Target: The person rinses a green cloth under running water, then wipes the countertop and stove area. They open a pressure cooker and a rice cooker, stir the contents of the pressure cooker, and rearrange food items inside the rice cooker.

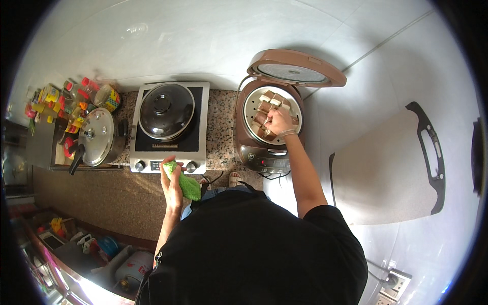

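Observation:
My left hand (173, 187) holds a bright green cloth (189, 186) at the front edge of the induction cooker (201, 126). To the right stands a brown rice cooker (263, 160) with its lid (293, 68) raised. Inside it sits a round white steamer tray (249, 108) with holes, bearing several brown-and-white pieces of food (264, 107), perhaps steamed rolls. My right hand (279, 121) reaches down into the tray with its fingers bent among the pieces; whether it grips one cannot be seen. A dark pot with a glass lid (166, 110) rests on the induction cooker.
Left of the induction cooker, a pressure cooker (97, 137) stands beside several seasoning bottles and jars (108, 97) on the granite counter (221, 129). At right a cutting board (385, 167) stands near the white wall, with a socket (397, 284) below. Lower left are a gas cylinder (134, 268) and boxes.

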Motion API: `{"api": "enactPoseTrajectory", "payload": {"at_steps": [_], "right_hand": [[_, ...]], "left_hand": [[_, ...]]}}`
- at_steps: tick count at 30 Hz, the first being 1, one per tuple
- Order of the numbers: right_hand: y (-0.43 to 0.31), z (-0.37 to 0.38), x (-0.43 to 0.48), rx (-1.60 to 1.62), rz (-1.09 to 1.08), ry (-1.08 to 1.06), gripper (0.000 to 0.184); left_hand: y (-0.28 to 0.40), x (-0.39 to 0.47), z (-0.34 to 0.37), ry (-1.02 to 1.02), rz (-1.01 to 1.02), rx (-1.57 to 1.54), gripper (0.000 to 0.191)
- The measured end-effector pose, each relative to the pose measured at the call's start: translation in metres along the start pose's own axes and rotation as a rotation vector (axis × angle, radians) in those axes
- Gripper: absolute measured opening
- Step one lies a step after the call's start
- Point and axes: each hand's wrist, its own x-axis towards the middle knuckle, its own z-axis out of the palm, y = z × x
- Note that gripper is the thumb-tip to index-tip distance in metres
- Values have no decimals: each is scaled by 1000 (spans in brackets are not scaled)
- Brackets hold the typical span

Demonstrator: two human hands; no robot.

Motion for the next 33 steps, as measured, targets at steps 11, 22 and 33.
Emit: {"api": "enactPoseTrajectory", "payload": {"at_steps": [11, 22, 33], "right_hand": [[-91, -178, -98, -150, 104, 868, 35], [-160, -134, -117, 487, -445, 296, 27], [-174, -84, -130, 1046, -270, -130, 88]], "left_hand": [[-2, 2, -3, 2, 38, -34, 37], [33, 8, 48, -400, 17, -157, 43], [31, 7, 92, -816, 133, -23, 67]]}}
